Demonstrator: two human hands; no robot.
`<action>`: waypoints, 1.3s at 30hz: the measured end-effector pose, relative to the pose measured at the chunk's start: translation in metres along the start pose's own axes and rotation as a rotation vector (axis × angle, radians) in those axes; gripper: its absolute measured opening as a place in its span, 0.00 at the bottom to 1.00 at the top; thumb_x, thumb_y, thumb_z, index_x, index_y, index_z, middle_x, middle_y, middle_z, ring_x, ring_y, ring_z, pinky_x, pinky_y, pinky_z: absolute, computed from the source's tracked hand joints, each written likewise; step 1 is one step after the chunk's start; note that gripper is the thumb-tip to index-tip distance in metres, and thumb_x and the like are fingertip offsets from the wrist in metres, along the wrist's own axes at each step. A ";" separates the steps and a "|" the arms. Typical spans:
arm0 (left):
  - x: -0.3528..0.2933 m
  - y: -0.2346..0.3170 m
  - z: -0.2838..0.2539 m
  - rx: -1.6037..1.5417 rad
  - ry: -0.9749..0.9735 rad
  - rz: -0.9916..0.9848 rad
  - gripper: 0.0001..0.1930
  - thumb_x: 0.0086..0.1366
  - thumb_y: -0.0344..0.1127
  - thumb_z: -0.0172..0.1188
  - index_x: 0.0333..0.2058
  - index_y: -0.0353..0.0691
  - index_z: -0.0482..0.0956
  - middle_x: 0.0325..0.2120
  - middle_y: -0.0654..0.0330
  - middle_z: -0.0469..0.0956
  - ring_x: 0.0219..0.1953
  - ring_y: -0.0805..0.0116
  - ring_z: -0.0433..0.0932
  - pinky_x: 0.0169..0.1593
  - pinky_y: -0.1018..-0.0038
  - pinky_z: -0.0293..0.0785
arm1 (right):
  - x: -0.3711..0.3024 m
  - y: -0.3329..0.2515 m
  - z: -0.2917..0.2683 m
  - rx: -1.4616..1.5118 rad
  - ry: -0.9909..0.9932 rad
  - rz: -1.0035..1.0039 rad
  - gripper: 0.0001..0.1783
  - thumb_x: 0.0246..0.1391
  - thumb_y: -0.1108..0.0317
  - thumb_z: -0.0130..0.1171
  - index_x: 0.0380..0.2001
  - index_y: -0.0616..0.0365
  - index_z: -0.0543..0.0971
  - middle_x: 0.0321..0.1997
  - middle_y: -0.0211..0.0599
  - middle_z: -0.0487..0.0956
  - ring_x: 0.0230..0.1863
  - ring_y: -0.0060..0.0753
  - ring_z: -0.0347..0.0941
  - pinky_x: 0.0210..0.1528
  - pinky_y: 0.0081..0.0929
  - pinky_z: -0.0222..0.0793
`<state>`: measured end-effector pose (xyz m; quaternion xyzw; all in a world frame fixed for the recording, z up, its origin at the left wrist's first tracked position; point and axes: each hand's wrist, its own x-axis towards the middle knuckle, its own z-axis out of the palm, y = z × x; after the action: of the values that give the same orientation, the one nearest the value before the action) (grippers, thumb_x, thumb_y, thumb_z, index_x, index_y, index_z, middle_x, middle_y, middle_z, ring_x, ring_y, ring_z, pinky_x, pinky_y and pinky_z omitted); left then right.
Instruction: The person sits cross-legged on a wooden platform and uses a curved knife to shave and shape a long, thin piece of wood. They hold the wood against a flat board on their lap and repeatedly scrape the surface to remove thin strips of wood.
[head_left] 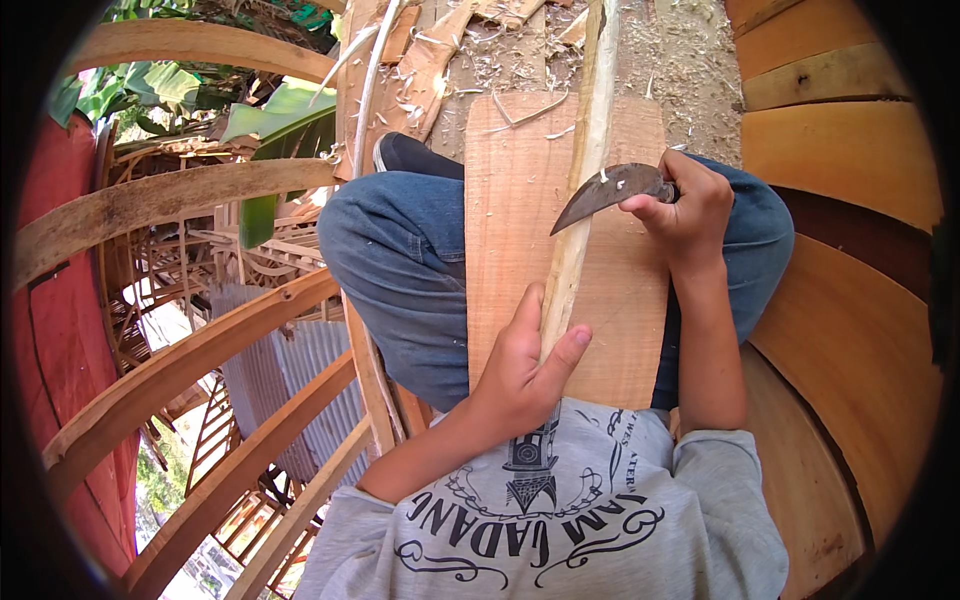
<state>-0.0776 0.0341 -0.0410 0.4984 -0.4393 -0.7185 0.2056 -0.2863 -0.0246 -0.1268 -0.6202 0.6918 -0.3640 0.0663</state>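
Stick [568, 270] gripped low, curved knife [605, 193] across it

Slatted timber railing [190, 372] bends along the left and a plank wall [840, 150] along the right. Between them a person sits with legs folded on a plank floor [690, 65], in a grey T-shirt [590, 500] and blue jeans [395, 285]. The shirt's front carries dark lettering, upside down in this view: a curved row of large capitals, a smaller line toward the right, a tower drawing and scrollwork.

A flat, rounded-corner wooden board [500, 250] lies between the knees, its near end by the shirt. Over it runs the long, pale stick, leading away past the upper edge.

The left forearm slants up and inward; the left hand [520, 360] has its grip closed around the stick's near part, index finger and thumb pointing forward on either side. The right forearm stands nearly straight up the view, and the right hand [693, 205] grips the knife's dark handle, thumb toward the blade. The blade crosses the stick, tip pointing down-left. Wood shavings [409, 108] litter the floor.
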 end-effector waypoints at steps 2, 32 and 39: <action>-0.001 0.000 0.001 -0.001 -0.001 -0.012 0.15 0.67 0.36 0.50 0.45 0.30 0.62 0.28 0.59 0.70 0.32 0.77 0.67 0.36 0.78 0.66 | -0.001 0.000 -0.001 -0.007 -0.004 0.004 0.43 0.26 0.22 0.56 0.08 0.55 0.62 0.06 0.32 0.58 0.08 0.34 0.58 0.12 0.28 0.54; -0.004 0.022 -0.028 -0.061 -0.100 0.055 0.18 0.66 0.33 0.51 0.51 0.32 0.61 0.24 0.69 0.64 0.23 0.85 0.59 0.26 0.85 0.56 | -0.007 -0.042 -0.029 0.523 -0.306 0.232 0.27 0.50 0.47 0.59 0.15 0.60 0.70 0.12 0.40 0.63 0.13 0.41 0.64 0.17 0.29 0.58; -0.025 0.019 -0.036 0.027 -0.104 0.009 0.14 0.64 0.32 0.52 0.44 0.30 0.64 0.28 0.64 0.68 0.32 0.80 0.64 0.37 0.80 0.63 | -0.010 -0.041 -0.030 0.382 -0.326 -0.043 0.24 0.47 0.46 0.61 0.19 0.59 0.73 0.14 0.39 0.68 0.15 0.40 0.68 0.17 0.30 0.61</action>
<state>-0.0375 0.0272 -0.0163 0.4613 -0.4613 -0.7365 0.1789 -0.2669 -0.0017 -0.0848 -0.6613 0.5773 -0.3848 0.2854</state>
